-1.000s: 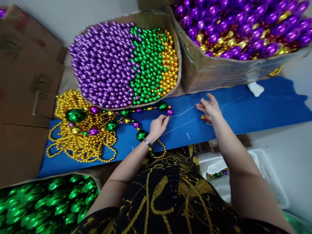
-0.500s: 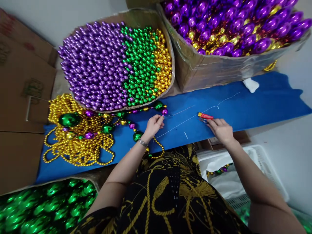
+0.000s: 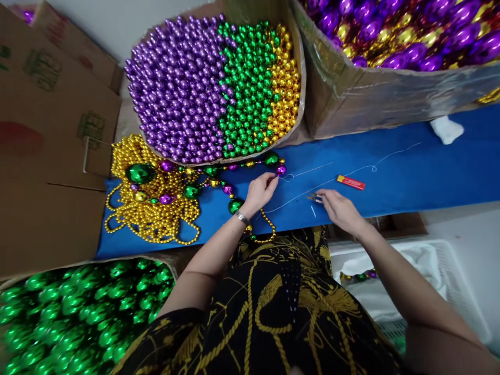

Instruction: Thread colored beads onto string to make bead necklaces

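My left hand [image 3: 261, 191] pinches the end of a beaded strand [image 3: 230, 188] just below a purple bead [image 3: 280, 170], on a blue mat [image 3: 410, 177]. A thin white string [image 3: 351, 172] runs from that bead across the mat to the right. My right hand [image 3: 339, 207] rests on the mat with its fingertips on small metal scissors [image 3: 314, 197]. A red lighter [image 3: 350, 182] lies loose just beyond that hand. The strand of green, purple and gold beads leads left into a pile of gold bead chains [image 3: 150, 203].
A cardboard box [image 3: 299, 78] of purple, green and gold beads stands behind the mat. Another box [image 3: 375, 104] of large purple and gold balls is at the back right. Green balls [image 3: 78, 312] fill a box at front left. A white basket [image 3: 445, 281] sits at lower right.
My right hand let go of the red lighter, drew back toward me and settled on the scissors. My left hand kept its pinch on the strand.
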Demonstrator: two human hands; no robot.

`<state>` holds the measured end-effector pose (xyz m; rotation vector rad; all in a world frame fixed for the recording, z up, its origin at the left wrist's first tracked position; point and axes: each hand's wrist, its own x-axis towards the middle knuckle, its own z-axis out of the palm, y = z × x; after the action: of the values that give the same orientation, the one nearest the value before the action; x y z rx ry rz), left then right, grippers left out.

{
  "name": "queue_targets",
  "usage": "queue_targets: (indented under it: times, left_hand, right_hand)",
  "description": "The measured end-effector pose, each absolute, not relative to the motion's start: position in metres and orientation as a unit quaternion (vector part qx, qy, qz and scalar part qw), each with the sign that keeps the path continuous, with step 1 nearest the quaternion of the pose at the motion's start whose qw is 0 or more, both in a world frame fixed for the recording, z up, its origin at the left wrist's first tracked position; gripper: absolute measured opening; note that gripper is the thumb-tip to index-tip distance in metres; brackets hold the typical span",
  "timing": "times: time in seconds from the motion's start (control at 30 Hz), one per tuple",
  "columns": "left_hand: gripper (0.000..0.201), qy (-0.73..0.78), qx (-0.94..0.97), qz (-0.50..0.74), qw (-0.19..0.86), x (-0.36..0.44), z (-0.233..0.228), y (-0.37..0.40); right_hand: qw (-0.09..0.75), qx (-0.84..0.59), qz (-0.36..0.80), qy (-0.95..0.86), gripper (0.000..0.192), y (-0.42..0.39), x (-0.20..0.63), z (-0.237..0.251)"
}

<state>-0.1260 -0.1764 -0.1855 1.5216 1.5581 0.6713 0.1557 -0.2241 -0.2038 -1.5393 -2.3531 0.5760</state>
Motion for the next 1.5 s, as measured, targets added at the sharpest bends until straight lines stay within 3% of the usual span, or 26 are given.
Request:
queue_targets:
  times: [0.13,0.27,0.47,0.97,1.1,1.33,1.5]
  left_hand:
    - [0.029,0.595,0.734,0.233,0.228,-0.128,-0.18,-0.2]
    - [0.029,0.53,0.83,0.079,0.151,-0.122,-0.184,-0.229]
    - [0.019,0.533,0.825,0.04,0.185,-0.12,-0.185,-0.234]
    - [0.021,0.462,0.854,0.015,0.239,-0.132,-0.164,-0.23]
    - [0.022,0.499,0.829,0.042,0.25,-0.131,-0.164,-0.227]
    - [0.02,0.51,0.816,0.069,0.263,-0.13,-0.169,-0.23]
    - [0.021,0.536,0.799,0.091,0.259,-0.133,-0.169,-0.23]
  right_hand:
    - [0.092,-0.515,0.147,-0.84,0.042,-0.224,0.137,-0.197]
    - [0.019,-0.509,0.087,-0.856,0.042,-0.227,0.128,-0.194]
    - [-0.031,-0.522,0.06,-0.85,0.041,-0.232,0.117,-0.192]
    - [-0.014,-0.564,0.056,-0.824,0.044,-0.207,0.124,-0.179]
    - [-0.009,-0.549,0.052,-0.834,0.044,-0.2,0.125,-0.175]
    - [-0.087,-0.545,0.003,-0.834,0.04,-0.221,0.112,-0.172]
    - [-0.083,-0.553,-0.001,-0.829,0.038,-0.227,0.117,-0.167]
